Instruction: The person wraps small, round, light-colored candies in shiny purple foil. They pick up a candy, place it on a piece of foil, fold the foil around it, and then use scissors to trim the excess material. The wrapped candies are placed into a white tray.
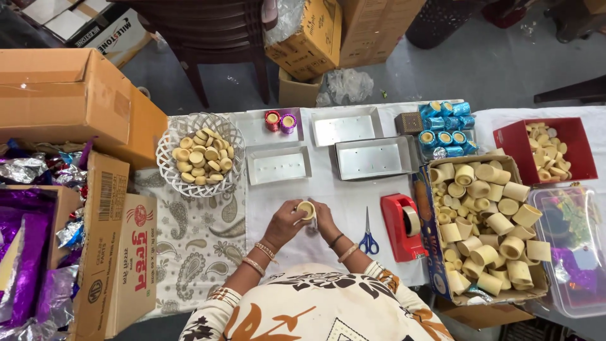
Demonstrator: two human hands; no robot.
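Observation:
Both my hands meet over the white tablecloth (341,189) at the table's near edge. My left hand (285,222) and my right hand (325,218) together hold a small cream-coloured round cup (307,209) between their fingertips. I wear bangles on both wrists. Blue-handled scissors (368,239) lie just right of my right hand. A red tape dispenser (404,227) stands beyond the scissors.
A white lattice basket (173,146) of cream discs sits at left. Several silver trays (374,158) lie ahead, one holding two foil-wrapped cups (280,121). Blue-wrapped cups (445,123) stand at back right. At right, a cardboard box (432,252) holds cream cups beside a red box (581,148).

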